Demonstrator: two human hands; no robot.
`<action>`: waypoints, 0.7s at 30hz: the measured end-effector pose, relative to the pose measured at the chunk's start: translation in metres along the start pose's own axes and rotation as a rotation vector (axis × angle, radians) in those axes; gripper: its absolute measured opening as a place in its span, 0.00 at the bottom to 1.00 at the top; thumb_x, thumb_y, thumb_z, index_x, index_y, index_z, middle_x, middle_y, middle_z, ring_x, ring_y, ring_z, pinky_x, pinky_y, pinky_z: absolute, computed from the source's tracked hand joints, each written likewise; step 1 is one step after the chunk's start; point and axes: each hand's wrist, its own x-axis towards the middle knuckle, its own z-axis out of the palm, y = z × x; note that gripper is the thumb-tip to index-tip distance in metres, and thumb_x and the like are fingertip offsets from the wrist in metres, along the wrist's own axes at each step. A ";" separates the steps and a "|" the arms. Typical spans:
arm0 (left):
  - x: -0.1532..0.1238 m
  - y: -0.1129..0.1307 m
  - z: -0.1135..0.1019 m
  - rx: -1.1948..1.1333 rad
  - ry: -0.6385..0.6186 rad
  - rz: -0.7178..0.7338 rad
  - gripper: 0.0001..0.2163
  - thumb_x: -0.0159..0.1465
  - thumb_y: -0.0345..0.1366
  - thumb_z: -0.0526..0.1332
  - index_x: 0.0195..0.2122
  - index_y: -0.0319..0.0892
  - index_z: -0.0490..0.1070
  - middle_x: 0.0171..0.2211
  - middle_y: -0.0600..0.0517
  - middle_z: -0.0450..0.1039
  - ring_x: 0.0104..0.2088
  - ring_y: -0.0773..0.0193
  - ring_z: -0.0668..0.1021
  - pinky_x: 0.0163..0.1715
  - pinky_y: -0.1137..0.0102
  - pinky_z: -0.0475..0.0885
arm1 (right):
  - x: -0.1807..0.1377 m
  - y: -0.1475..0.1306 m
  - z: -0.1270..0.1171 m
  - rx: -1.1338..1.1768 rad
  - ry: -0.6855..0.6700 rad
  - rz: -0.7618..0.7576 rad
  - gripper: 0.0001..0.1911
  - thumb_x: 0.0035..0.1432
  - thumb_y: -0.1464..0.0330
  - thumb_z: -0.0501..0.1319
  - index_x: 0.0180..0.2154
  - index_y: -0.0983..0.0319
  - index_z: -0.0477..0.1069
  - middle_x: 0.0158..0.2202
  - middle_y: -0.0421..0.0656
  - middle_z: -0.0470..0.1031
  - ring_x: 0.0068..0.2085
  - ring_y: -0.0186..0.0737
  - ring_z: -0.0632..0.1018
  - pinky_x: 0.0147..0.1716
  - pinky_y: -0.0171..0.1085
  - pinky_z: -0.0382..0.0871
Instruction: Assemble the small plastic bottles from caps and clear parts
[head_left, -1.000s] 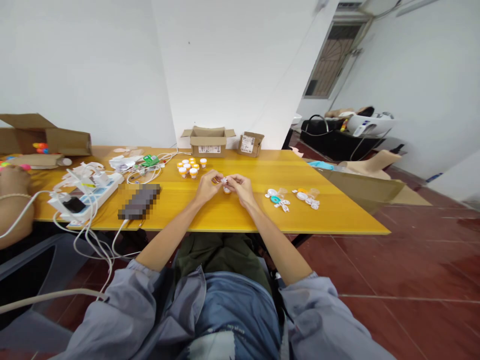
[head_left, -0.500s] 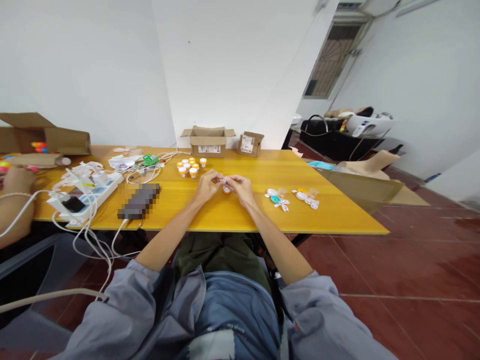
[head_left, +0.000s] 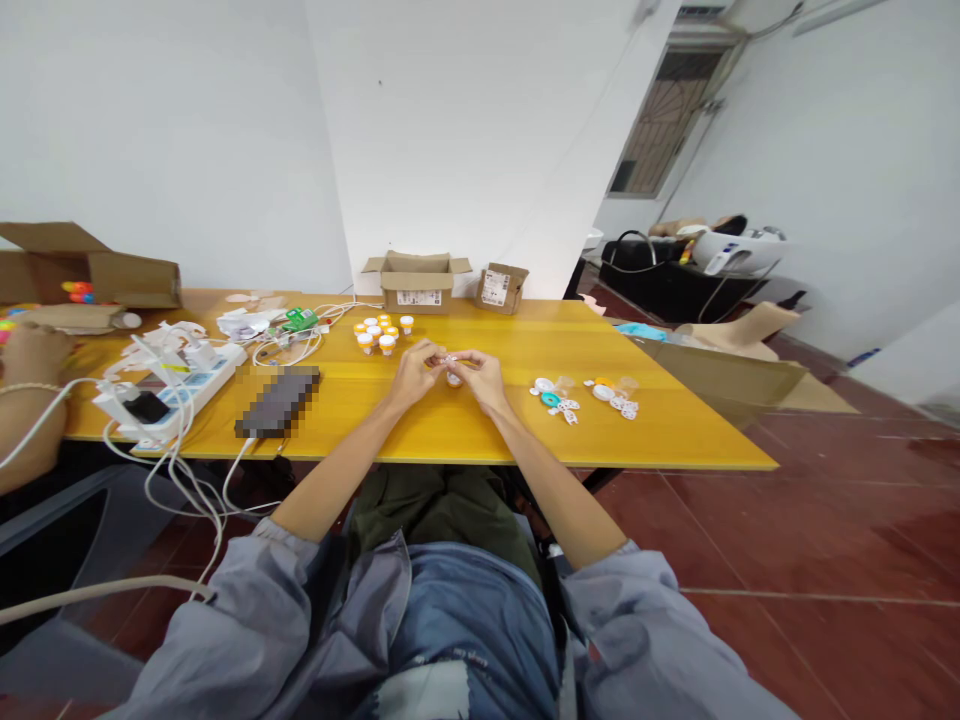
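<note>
My left hand (head_left: 417, 373) and my right hand (head_left: 480, 378) meet over the middle of the table, fingers pinched together. Between their fingertips is a small white plastic piece (head_left: 450, 359) with holes in it, partly hidden by the fingers. Just below the fingertips a small white-and-orange container (head_left: 454, 380) stands on the table, mostly covered by my right hand. To the right lie loose parts: a teal ring (head_left: 550, 399), a white round cap (head_left: 544, 385), white pieces with holes (head_left: 568, 411), and another group with an orange ring (head_left: 603, 383).
Several white-and-orange containers (head_left: 386, 343) stand at the back left of my hands. Two cardboard boxes (head_left: 417, 281) are against the wall. A power strip (head_left: 191, 385) with cables and a blurred dark phone-like device (head_left: 279, 402) lie left. Another person's arm (head_left: 34, 400) rests at the far left.
Both hands stay in nearly the same place. The fingers have shifted slightly around the white piece, which now shows less. The other person's hand at the far left has moved a little.
</note>
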 end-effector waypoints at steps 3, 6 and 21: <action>-0.001 -0.003 0.000 0.031 -0.005 0.023 0.09 0.63 0.43 0.65 0.31 0.43 0.76 0.30 0.51 0.73 0.29 0.64 0.74 0.31 0.68 0.72 | -0.001 -0.002 0.001 -0.005 0.004 0.004 0.16 0.42 0.55 0.73 0.29 0.59 0.78 0.33 0.44 0.83 0.36 0.44 0.82 0.38 0.42 0.77; -0.002 -0.003 0.000 0.058 -0.010 0.043 0.07 0.64 0.40 0.65 0.32 0.43 0.76 0.30 0.51 0.73 0.29 0.64 0.74 0.31 0.68 0.73 | -0.002 -0.004 0.002 -0.002 0.016 0.012 0.16 0.41 0.55 0.73 0.28 0.59 0.78 0.31 0.43 0.83 0.34 0.44 0.82 0.37 0.42 0.77; -0.001 -0.001 0.002 0.098 -0.008 -0.006 0.03 0.61 0.34 0.66 0.36 0.45 0.74 0.32 0.53 0.74 0.31 0.64 0.76 0.33 0.68 0.74 | -0.002 -0.004 0.004 0.005 0.044 -0.009 0.19 0.44 0.52 0.72 0.29 0.59 0.73 0.31 0.42 0.81 0.34 0.41 0.81 0.36 0.40 0.77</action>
